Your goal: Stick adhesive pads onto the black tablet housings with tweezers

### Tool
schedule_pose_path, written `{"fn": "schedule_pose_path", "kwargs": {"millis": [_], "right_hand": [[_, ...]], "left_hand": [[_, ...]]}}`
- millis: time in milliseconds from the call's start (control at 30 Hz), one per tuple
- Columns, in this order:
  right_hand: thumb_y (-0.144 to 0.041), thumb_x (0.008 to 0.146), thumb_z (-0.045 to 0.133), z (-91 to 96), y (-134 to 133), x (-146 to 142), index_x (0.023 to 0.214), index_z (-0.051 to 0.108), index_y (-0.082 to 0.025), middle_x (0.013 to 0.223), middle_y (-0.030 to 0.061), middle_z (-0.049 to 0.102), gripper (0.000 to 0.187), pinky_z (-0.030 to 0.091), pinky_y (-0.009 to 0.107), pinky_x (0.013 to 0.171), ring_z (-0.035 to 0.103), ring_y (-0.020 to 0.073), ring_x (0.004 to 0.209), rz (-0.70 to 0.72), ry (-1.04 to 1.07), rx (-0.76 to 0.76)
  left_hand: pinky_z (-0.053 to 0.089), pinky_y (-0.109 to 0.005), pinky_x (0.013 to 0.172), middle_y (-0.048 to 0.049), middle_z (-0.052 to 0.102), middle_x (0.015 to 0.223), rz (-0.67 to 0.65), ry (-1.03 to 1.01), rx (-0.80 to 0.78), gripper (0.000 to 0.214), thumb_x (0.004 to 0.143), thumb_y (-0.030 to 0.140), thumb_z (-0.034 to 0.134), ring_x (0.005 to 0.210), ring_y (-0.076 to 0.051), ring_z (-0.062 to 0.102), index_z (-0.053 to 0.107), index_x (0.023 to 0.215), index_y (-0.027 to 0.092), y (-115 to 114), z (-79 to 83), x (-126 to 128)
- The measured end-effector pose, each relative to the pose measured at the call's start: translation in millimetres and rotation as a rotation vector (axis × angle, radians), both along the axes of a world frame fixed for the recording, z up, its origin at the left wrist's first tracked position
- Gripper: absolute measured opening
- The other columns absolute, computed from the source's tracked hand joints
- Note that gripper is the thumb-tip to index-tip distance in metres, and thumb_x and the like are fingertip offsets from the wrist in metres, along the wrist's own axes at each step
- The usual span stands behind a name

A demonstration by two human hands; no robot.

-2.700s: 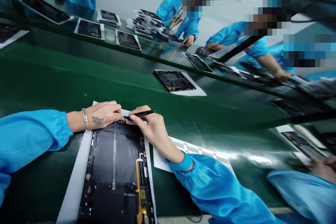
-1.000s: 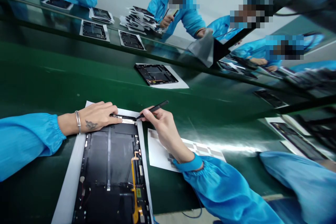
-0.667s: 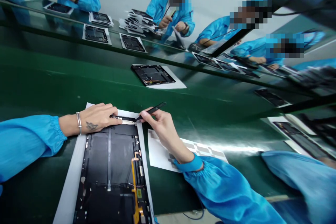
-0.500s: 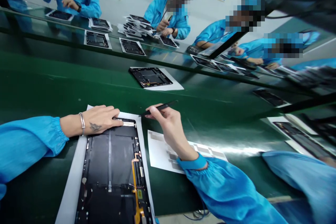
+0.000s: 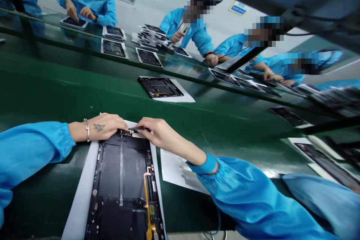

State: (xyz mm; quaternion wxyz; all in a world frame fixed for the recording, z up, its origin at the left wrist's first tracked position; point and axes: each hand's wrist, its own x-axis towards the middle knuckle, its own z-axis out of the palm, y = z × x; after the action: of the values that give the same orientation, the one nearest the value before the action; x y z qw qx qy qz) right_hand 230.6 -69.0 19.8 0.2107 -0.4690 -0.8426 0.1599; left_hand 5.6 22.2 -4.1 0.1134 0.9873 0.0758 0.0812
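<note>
An opened black tablet chassis (image 5: 123,180) lies on a white sheet (image 5: 80,198) on the green belt in front of me. My left hand (image 5: 105,126) rests flat on its far left corner, fingers stretched toward the top edge. My right hand (image 5: 156,133) is closed on black tweezers (image 5: 139,128) whose tip touches the chassis's top edge, close to my left fingertips. A small pale strip sits under the tweezer tip. An orange flex cable (image 5: 147,198) runs along the chassis's right side.
A white sticker sheet (image 5: 177,170) lies right of the chassis, partly under my right sleeve. Another chassis on paper (image 5: 160,87) sits farther along the belt (image 5: 56,90). Several workers in blue coats handle similar chassis on the far shelf, with a stack (image 5: 152,33).
My right hand came back down from a lifted position and brought the tweezers' tip onto the chassis's top edge. My left hand stayed on the corner. The chassis farther along the belt shifted slightly.
</note>
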Motion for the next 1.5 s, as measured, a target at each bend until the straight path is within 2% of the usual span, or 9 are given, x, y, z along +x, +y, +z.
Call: {"fn": "schedule_pose_path", "kwargs": {"millis": [67, 167, 467, 667, 800, 933, 1067, 1333, 1500], "right_hand": [[-0.008, 0.089, 0.054, -4.7, 3, -1, 0.086, 0.064, -0.018, 0.082, 0.0051, 0.064, 0.015, 0.044, 0.027, 0.065, 0.060, 0.0167, 0.072, 0.009, -0.058, -0.028], [-0.006, 0.086, 0.056, -5.7, 4, -4, 0.085, 0.064, -0.018, 0.084, 0.0047, 0.061, 0.015, 0.043, 0.027, 0.066, 0.058, 0.0168, 0.075, 0.020, -0.134, -0.060], [-0.006, 0.086, 0.049, 2.9, 9, -16, 0.093, 0.061, -0.015, 0.087, 0.0091, 0.058, 0.017, 0.040, 0.033, 0.067, 0.051, 0.0206, 0.075, 0.138, -0.454, -0.008], [-0.005, 0.085, 0.047, 9.9, 5, 0, 0.085, 0.058, -0.020, 0.084, 0.0082, 0.058, 0.018, 0.037, 0.033, 0.063, 0.048, 0.0196, 0.070, 0.174, -0.565, 0.008], [-0.010, 0.088, 0.049, 9.3, 1, 18, 0.080, 0.057, -0.020, 0.080, 0.0051, 0.057, 0.015, 0.037, 0.030, 0.061, 0.050, 0.0170, 0.067, 0.116, -0.471, -0.071], [-0.016, 0.092, 0.052, -2.8, -8, 30, 0.081, 0.063, -0.020, 0.079, 0.0034, 0.061, 0.016, 0.041, 0.028, 0.061, 0.055, 0.0154, 0.067, -0.037, -0.129, -0.067], [-0.023, 0.095, 0.057, -12.0, -26, 37, 0.089, 0.069, -0.020, 0.086, 0.0055, 0.066, 0.014, 0.050, 0.032, 0.071, 0.063, 0.0191, 0.079, -0.154, 0.158, 0.006], [-0.016, 0.097, 0.049, -21.0, -44, 23, 0.122, 0.069, -0.028, 0.105, 0.0102, 0.060, 0.034, 0.052, 0.041, 0.082, 0.058, 0.0249, 0.097, -0.030, 0.035, 0.060], [-0.019, 0.097, 0.051, -23.8, -46, 23, 0.129, 0.066, -0.031, 0.108, 0.0106, 0.060, 0.037, 0.053, 0.044, 0.085, 0.056, 0.0260, 0.098, -0.046, -0.037, 0.021]], "left_hand": [[0.048, -0.026, 0.098, -0.0037, 0.071, 0.121, 0.004, -0.078, -0.131, 0.047, 0.085, -0.002, 0.041, 0.116, -0.017, 0.063, 0.067, 0.118, 0.020, 7, -3.0, -8], [0.048, -0.027, 0.100, -0.0029, 0.072, 0.120, 0.000, -0.100, -0.193, 0.045, 0.085, -0.001, 0.042, 0.115, -0.017, 0.064, 0.069, 0.115, 0.020, 7, -3.7, -9], [0.050, -0.028, 0.097, -0.0044, 0.073, 0.115, -0.034, -0.120, -0.165, 0.038, 0.088, 0.002, 0.044, 0.109, -0.018, 0.065, 0.070, 0.110, 0.019, 4, -2.5, -3], [0.051, -0.029, 0.094, -0.0058, 0.072, 0.116, -0.074, -0.113, -0.116, 0.040, 0.089, 0.001, 0.041, 0.108, -0.019, 0.063, 0.069, 0.111, 0.017, 3, -1.0, -3], [0.049, -0.030, 0.084, -0.0074, 0.070, 0.111, -0.076, -0.022, 0.034, 0.034, 0.092, 0.003, 0.041, 0.100, -0.020, 0.061, 0.068, 0.108, 0.017, 1, 1.0, 0], [0.044, -0.031, 0.074, -0.0085, 0.065, 0.105, -0.075, 0.049, 0.160, 0.033, 0.092, 0.005, 0.043, 0.087, -0.021, 0.056, 0.065, 0.112, 0.019, 0, 2.6, 8], [0.042, -0.032, 0.071, -0.0084, 0.062, 0.105, -0.078, 0.050, 0.160, 0.031, 0.091, 0.004, 0.043, 0.085, -0.021, 0.052, 0.063, 0.108, 0.020, 1, 3.0, 17], [0.038, -0.032, 0.068, -0.0069, 0.061, 0.104, -0.094, 0.069, 0.225, 0.024, 0.092, 0.006, 0.045, 0.086, -0.021, 0.051, 0.060, 0.099, 0.022, 1, 2.0, 16], [0.038, -0.033, 0.069, -0.0071, 0.062, 0.104, -0.099, 0.085, 0.282, 0.026, 0.090, 0.005, 0.048, 0.086, -0.021, 0.051, 0.061, 0.104, 0.023, -3, 5.5, 12]]}}
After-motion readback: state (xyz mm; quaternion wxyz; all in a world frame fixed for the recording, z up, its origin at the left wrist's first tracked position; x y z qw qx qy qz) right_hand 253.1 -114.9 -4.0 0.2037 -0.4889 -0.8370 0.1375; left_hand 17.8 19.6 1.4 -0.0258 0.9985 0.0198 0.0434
